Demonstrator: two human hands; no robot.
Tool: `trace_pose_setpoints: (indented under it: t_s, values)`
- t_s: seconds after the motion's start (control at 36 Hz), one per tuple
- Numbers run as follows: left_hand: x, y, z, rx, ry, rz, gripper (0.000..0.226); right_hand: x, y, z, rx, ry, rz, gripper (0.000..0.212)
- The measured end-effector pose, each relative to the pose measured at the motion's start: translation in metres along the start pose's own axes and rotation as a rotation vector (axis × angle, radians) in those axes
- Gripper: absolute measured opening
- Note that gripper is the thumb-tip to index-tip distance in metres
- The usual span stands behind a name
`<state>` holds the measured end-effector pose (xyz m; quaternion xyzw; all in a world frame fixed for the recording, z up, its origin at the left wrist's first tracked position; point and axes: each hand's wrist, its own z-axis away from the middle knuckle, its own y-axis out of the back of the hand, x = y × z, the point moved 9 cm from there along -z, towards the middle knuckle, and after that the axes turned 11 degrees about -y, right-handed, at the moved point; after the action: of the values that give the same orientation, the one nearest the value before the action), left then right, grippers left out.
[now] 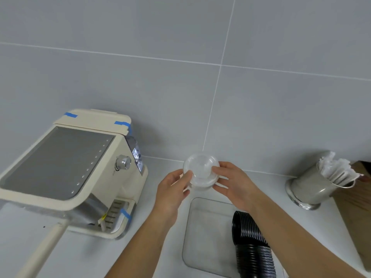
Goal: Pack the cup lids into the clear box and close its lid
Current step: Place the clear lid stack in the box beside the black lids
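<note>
Clear lids (200, 170), stack apparently tilted, both hands

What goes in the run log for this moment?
left hand: on clear lids | right hand: on clear lids | black lids: in box | box: open

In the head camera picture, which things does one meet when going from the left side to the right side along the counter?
Cream coffee machine → left hand → clear cup lids → right hand → steel holder with paper-wrapped sticks → brown box.
</note>
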<state>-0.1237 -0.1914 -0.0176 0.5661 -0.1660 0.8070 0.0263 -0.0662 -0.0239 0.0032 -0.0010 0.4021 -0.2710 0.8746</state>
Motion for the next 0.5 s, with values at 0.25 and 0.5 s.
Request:
trace_pose_setpoints:
  t_s: [0.25, 0.5]
  values:
    - [0.012, -0.003, 0.048, -0.007, -0.017, 0.026, 0.031, 0.011, 0.001, 0.043, 0.001, 0.04, 0.053, 0.034]
    - [-0.005, -0.008, 0.1, -0.021, 0.012, 0.013, 0.052, 0.042, 0.012, 0.074, 0.054, 0.055, 0.125, 0.026]
